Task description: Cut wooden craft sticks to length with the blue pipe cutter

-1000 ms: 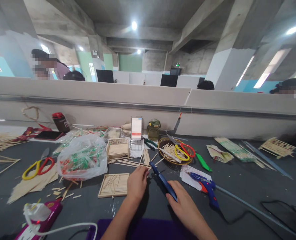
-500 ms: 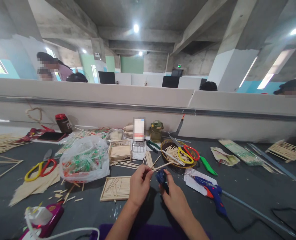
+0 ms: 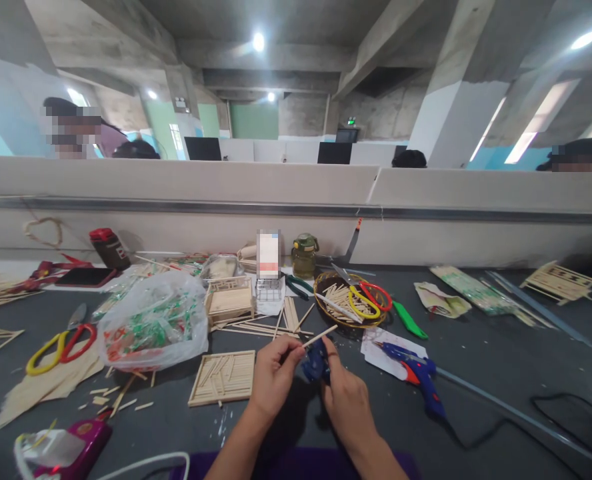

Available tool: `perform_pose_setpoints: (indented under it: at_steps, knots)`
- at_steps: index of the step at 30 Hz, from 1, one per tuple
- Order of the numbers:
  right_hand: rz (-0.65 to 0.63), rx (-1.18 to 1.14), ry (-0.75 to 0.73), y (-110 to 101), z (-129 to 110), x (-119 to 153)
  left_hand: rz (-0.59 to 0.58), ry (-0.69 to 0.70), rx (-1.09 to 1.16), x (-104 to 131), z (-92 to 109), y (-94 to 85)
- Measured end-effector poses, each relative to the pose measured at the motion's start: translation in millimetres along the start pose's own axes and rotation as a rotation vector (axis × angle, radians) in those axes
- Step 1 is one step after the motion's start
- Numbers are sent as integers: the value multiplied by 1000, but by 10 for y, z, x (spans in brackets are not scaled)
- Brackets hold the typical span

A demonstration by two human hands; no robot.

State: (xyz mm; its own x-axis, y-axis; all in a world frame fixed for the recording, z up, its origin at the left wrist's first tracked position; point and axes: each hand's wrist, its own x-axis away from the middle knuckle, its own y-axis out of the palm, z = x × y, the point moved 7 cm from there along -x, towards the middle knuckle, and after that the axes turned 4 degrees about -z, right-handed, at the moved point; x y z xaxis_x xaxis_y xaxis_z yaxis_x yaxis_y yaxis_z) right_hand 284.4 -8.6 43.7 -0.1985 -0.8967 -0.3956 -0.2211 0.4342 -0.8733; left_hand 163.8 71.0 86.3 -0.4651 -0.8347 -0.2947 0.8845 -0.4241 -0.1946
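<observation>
Pinched in my left hand (image 3: pixel 275 373) is a thin wooden stick (image 3: pixel 321 335), whose far end points up and right toward the basket. My right hand (image 3: pixel 345 390) is closed around a dark blue tool (image 3: pixel 316 362), held just below the stick; its exact shape is blurred. Left of my hands lies a small wooden tray (image 3: pixel 249 379) with short stick pieces on it. Beyond them, loose sticks (image 3: pixel 290 315) lie near a small wooden box (image 3: pixel 231 301). A wicker basket (image 3: pixel 319 312) holds cut sticks and red-and-yellow scissors (image 3: pixel 371 300).
A blue glue gun (image 3: pixel 429 383) lies on white paper at the right, beside a green knife (image 3: pixel 410 320). On the left are a plastic bag (image 3: pixel 151 320), more scissors (image 3: pixel 61 350) and a purple power strip (image 3: pixel 89 450). A low partition (image 3: pixel 176 183) runs behind; people are beyond it.
The view has shifted, so most items appear further left. The stick in my left hand now tilts up more steeply, and the blue tool sits lower beside it.
</observation>
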Motion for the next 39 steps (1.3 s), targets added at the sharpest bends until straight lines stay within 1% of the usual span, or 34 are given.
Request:
perform_pose_setpoints:
  at_steps: [8, 16, 23, 30, 34, 39]
  knots:
    - [119, 1, -53, -116, -35, 22, -68, -99, 103, 9, -13, 14]
    - [142, 6, -96, -146, -19, 24, -115, -130, 221, 23, -75, 50]
    - [156, 16, -122, -178, -2, 19, -153, -159, 292, 32, -62, 73]
    - [174, 30, -161, -255, 4, 4, -213, -247, 418, 49, -143, 122]
    - [201, 21, -186, -303, -8, 5, -237, -311, 438, 64, -181, 136]
    - [174, 43, -148, -267, 16, 2, -246, -337, 438, 73, -181, 137]
